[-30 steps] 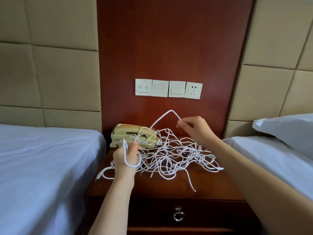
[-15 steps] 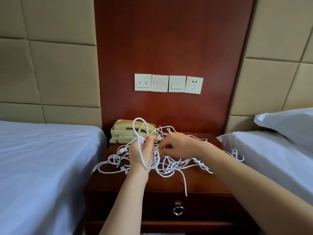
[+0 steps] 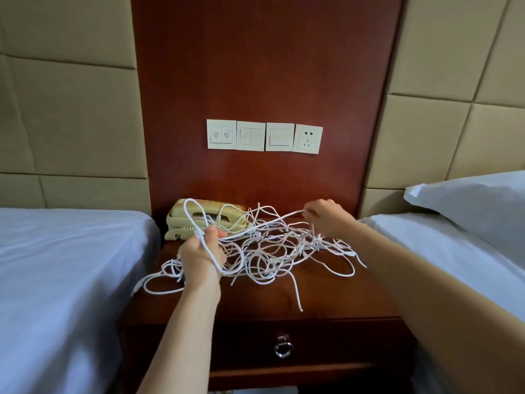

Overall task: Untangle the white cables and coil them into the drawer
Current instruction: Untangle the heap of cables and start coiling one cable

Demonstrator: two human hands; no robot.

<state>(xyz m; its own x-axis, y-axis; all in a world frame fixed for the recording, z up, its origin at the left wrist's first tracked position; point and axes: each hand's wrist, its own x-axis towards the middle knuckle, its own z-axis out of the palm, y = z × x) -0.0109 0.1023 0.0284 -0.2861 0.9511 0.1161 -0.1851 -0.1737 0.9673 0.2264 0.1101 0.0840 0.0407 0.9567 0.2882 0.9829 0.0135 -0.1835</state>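
The fingers (image 3: 211, 233) of the left hand (image 3: 201, 251) are curling tightly round a strand, with a loop arching up over the telephone (image 3: 181, 220). The right hand (image 3: 326, 217) is pinching a strand at the far right. One length is stretching between the two hands, running left to right and rising slightly rightward. The white cables (image 3: 270, 251) are lying tangled across the surface (image 3: 341, 297), spreading mostly left to right, one loose end pointing toward the near edge. The drawer (image 3: 326, 345) is sitting closed below.
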